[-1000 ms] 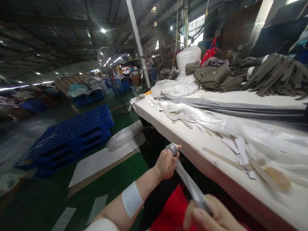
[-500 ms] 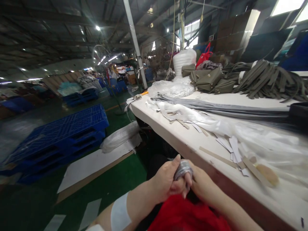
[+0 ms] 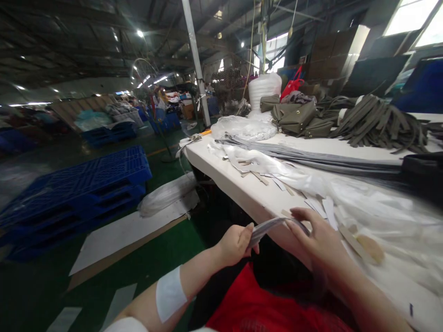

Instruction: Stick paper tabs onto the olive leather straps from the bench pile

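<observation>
My left hand (image 3: 236, 243) is closed, pinching one end of a thin grey strip (image 3: 270, 226) just off the near edge of the white table (image 3: 242, 189). My right hand (image 3: 316, 237) is closed on the strip's other end, over the table edge. The strip arches between the two hands. A white patch sits on my left forearm. Red cloth (image 3: 263, 309) lies below my hands.
Paper scraps (image 3: 328, 207) and clear plastic (image 3: 380, 207) lie on the table near my right hand, long grey strips (image 3: 311, 159) run across it, olive bags (image 3: 297, 117) and straps (image 3: 377, 122) pile at the back. Blue pallets (image 3: 79, 184) and white sheets (image 3: 124, 230) lie on the green floor at left.
One second ago the strip was stretched long between hands held far apart; the hands came together with it bunched up, and now have parted again slightly, with the right hand raised to the table edge.
</observation>
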